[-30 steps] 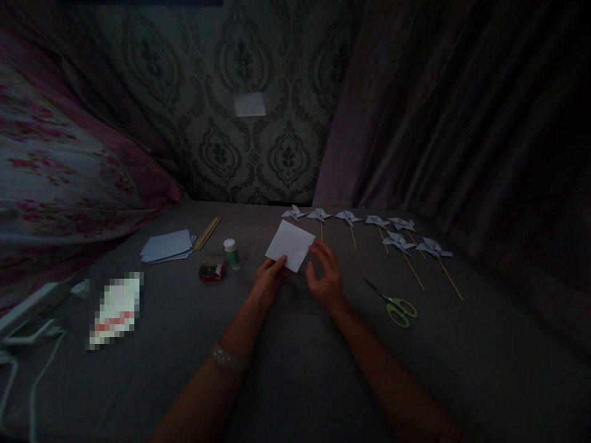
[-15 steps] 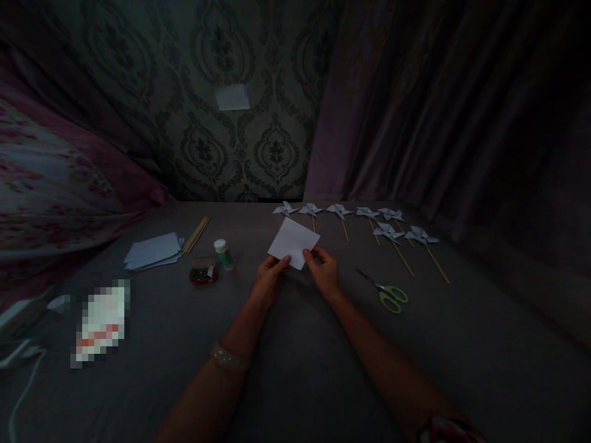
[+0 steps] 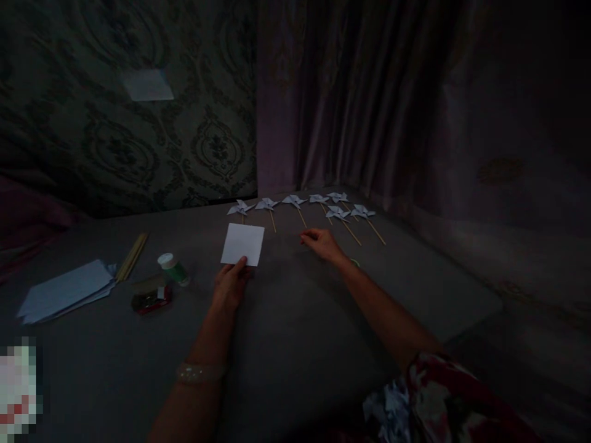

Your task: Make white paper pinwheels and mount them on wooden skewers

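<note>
My left hand pinches the near edge of a white paper square, holding it just above the dark grey cloth surface. My right hand has left the paper and reaches out to the right, fingers bent down onto the cloth. A bit of the green scissors handle shows just behind its wrist. The dim light hides whether the fingers hold anything. Several white paper pinwheels on wooden sticks lie in a row just beyond both hands.
To the left lie a stack of white paper, thin wooden sticks, a small green bottle with a white cap and a red box of pins. A patterned wall and a purple curtain close the back.
My right hand let go of the paper and moved right towards the scissors. The left hand keeps the paper alone. The view has swung to the right.
</note>
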